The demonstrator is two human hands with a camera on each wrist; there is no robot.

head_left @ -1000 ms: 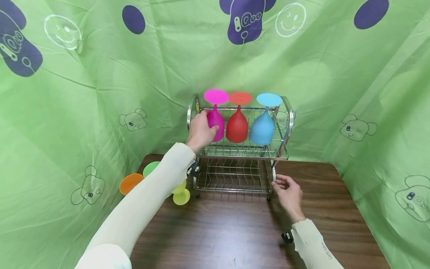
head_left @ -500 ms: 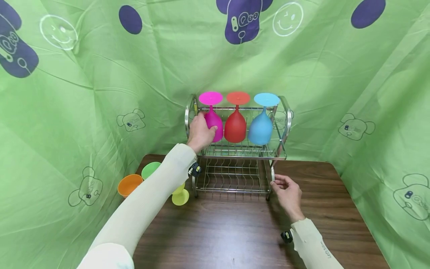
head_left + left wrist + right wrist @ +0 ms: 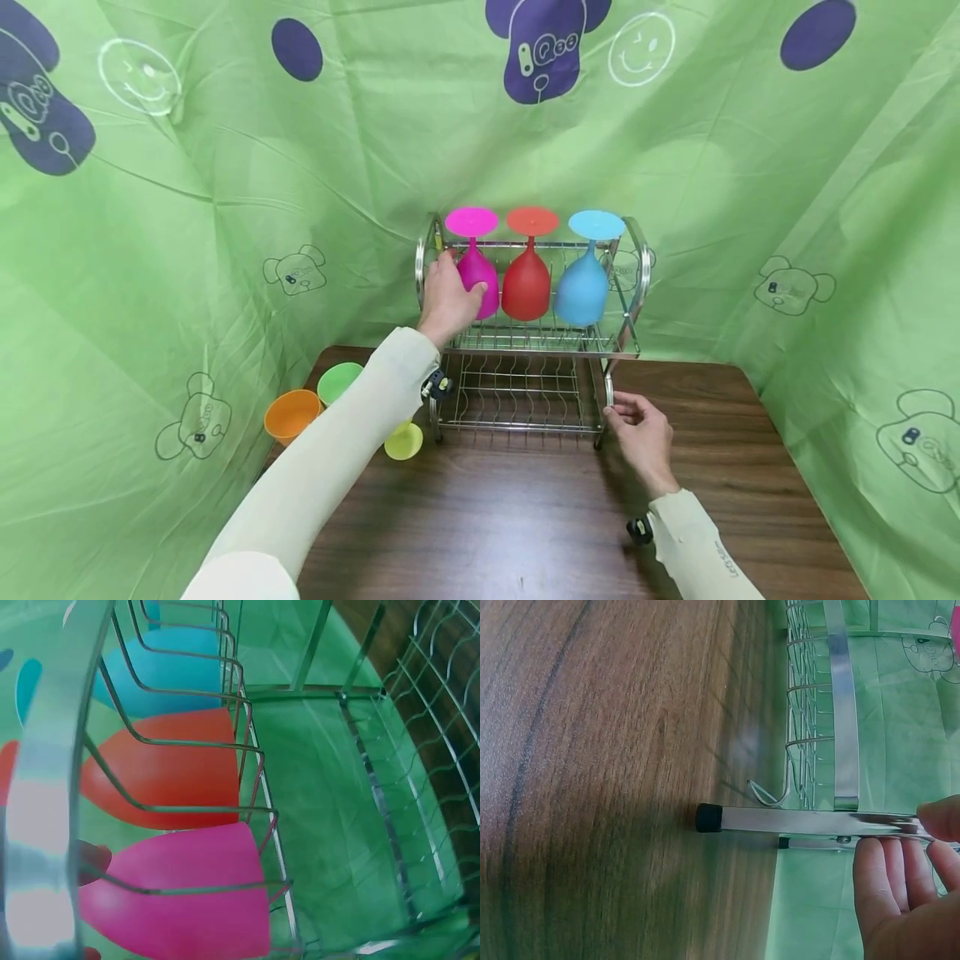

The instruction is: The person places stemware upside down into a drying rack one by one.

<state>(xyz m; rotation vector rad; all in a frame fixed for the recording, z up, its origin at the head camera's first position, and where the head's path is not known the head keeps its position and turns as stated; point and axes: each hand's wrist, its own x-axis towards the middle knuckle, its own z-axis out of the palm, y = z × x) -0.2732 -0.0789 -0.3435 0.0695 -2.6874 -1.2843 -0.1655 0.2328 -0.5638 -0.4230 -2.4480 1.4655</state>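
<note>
A pink wine glass (image 3: 477, 268) stands upside down at the left of the wire dish rack's upper tier. My left hand (image 3: 452, 296) grips its bowl, thumb in front; in the left wrist view a rack bar and wires hide most of the fingers. Beside it, a red wine glass (image 3: 526, 287) and a blue wine glass (image 3: 582, 287) are also inverted, feet up. My right hand (image 3: 642, 437) holds the lower right leg of the dish rack (image 3: 517, 428). The right wrist view shows the thumb and fingers on either side of that metal leg (image 3: 795, 821).
Left of the rack, an orange cup (image 3: 291, 414), a green cup (image 3: 337, 382) and a yellow glass (image 3: 403, 442) are partly covered by my left sleeve. The rack's lower tier holds wavy wires. Green printed cloth (image 3: 712, 167) surrounds the wooden table (image 3: 487, 517).
The pink glass has shifted slightly left, away from the red one, with my left hand still around it. My right hand has stayed on the rack leg.
</note>
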